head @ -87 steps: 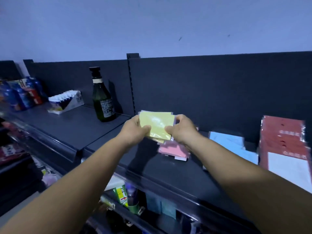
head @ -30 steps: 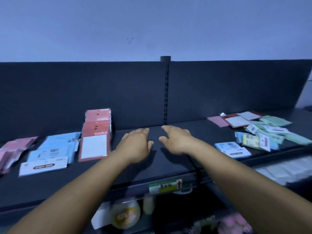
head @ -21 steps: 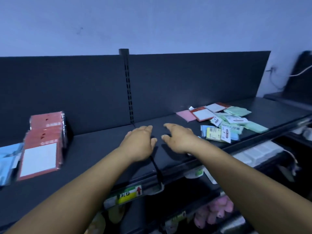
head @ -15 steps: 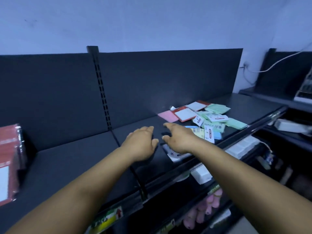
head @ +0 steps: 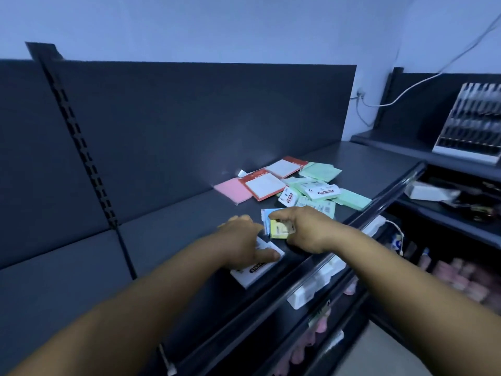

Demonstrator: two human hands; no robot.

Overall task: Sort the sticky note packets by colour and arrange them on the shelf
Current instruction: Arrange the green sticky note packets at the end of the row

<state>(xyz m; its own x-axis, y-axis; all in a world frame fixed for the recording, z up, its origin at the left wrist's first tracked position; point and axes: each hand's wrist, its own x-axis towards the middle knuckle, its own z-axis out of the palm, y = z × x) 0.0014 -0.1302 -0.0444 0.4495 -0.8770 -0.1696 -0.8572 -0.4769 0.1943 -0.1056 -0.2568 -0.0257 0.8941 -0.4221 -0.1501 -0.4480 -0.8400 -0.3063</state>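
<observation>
head view: both hands reach onto the dark shelf (head: 168,240) near its front lip. the left hand (head: 244,242) lies flat with fingers straight, pressing on a white-labelled packet (head: 253,270) that sits at the shelf's front edge. just at its 3 o'clock, the right hand (head: 306,229) curls its fingers round a yellow packet (head: 279,229), with a blue packet (head: 267,215) lying under or behind it; whether the blue one is also gripped cannot be told. at 12 to 1 o'clock from the hands lies the loose heap of sticky note packets: a pink packet (head: 233,189) nearest the back panel, two red-framed packets (head: 264,185) beside it, and green packets (head: 321,172) spread toward 2 o'clock, with white-labelled ones (head: 322,191) on top. at far 2 o'clock, on a separate side shelf, a white display rack (head: 471,123) leans back, with a white cable (head: 423,82) running up the wall. lower shelves at 4 o'clock hold blurred goods.
</observation>
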